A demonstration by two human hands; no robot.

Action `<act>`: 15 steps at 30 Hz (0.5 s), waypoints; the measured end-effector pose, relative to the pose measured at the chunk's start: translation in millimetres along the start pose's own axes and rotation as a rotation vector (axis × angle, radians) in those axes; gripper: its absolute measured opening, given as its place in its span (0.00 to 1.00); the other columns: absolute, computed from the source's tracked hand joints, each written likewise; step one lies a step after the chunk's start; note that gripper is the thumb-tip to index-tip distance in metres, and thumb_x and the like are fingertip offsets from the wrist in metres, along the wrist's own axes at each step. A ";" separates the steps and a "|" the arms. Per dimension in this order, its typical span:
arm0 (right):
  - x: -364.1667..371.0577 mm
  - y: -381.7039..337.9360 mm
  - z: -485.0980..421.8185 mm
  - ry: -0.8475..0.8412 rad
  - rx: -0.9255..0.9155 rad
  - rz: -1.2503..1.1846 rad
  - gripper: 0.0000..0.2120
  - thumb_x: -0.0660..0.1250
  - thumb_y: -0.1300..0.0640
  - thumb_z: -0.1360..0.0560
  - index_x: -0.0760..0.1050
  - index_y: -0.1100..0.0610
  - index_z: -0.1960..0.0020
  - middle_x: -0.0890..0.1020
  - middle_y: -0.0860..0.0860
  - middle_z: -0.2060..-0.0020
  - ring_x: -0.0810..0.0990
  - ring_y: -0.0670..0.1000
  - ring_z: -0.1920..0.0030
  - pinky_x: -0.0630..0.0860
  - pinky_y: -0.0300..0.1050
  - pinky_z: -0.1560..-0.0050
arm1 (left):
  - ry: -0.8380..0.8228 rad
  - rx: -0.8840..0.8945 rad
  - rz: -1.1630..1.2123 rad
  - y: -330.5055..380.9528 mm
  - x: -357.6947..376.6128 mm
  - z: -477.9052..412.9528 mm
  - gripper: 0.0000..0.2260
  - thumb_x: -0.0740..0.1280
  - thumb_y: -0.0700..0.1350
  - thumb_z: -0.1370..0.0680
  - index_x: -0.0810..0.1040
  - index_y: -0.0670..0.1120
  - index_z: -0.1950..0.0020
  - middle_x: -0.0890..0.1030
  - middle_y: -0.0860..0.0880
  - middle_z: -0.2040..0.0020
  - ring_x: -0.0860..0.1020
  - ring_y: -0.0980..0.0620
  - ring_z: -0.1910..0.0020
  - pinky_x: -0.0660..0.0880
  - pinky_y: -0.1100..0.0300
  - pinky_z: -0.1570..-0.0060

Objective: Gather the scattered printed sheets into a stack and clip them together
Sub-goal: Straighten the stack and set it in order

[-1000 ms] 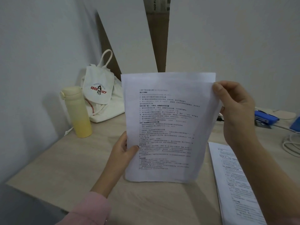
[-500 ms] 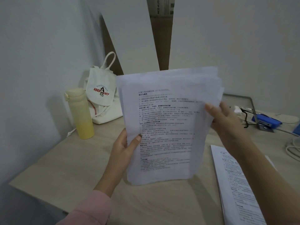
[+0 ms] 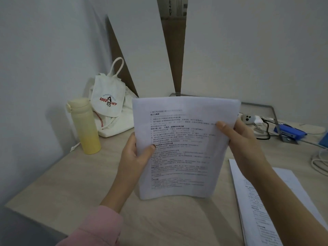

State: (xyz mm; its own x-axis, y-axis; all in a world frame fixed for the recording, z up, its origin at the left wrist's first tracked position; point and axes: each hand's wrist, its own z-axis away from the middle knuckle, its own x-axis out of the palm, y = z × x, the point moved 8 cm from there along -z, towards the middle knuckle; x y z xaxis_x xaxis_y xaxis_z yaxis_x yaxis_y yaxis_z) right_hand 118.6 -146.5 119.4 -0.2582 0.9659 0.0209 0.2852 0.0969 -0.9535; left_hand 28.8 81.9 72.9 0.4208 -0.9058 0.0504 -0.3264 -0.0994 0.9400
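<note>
Left grip (image 3: 134, 157) and right grip (image 3: 244, 141) clasp the printed sheets (image 3: 184, 167), seemingly squarer-edged than before.

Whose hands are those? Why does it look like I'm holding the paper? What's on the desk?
No machine here: the camera sits on a person's head and looks down, so you see what they see. Their left hand and right hand each grip a side of a bundle of printed sheets, held upright. On the desk stand a yellow bottle and a white bag at the left; more printed sheets lie at the right, with a blue stapler farther back.
</note>
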 end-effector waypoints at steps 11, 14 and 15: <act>-9.0 90.2 36.4 -0.061 0.394 0.113 0.13 0.62 0.53 0.23 0.76 0.54 0.41 0.84 0.49 0.48 0.82 0.50 0.48 0.77 0.48 0.46 | 0.008 -0.223 -0.029 -48.5 9.8 23.9 0.10 0.65 0.40 0.24 0.75 0.49 0.44 0.83 0.49 0.48 0.83 0.52 0.51 0.80 0.60 0.56; -24.2 92.0 40.8 -0.048 0.432 0.124 0.13 0.63 0.53 0.24 0.77 0.55 0.41 0.85 0.51 0.51 0.84 0.53 0.51 0.78 0.53 0.46 | 0.012 -0.234 -0.037 -43.0 18.9 22.9 0.08 0.66 0.42 0.24 0.75 0.48 0.45 0.83 0.50 0.49 0.83 0.54 0.54 0.81 0.62 0.59; -29.7 88.9 42.1 -0.061 0.433 0.122 0.12 0.64 0.53 0.24 0.77 0.54 0.42 0.85 0.51 0.51 0.84 0.53 0.51 0.78 0.54 0.45 | 0.018 -0.242 -0.020 -40.3 23.3 21.9 0.07 0.65 0.42 0.23 0.76 0.48 0.46 0.83 0.49 0.50 0.83 0.53 0.54 0.81 0.59 0.57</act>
State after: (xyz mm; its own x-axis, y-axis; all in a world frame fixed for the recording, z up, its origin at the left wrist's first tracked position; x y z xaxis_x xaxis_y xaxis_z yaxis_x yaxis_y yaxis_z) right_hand 112.8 -176.7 21.3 -0.3043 0.9468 -0.1046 -0.0919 -0.1385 -0.9861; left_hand 33.2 55.8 28.8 0.4405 -0.8971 0.0350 -0.1067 -0.0136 0.9942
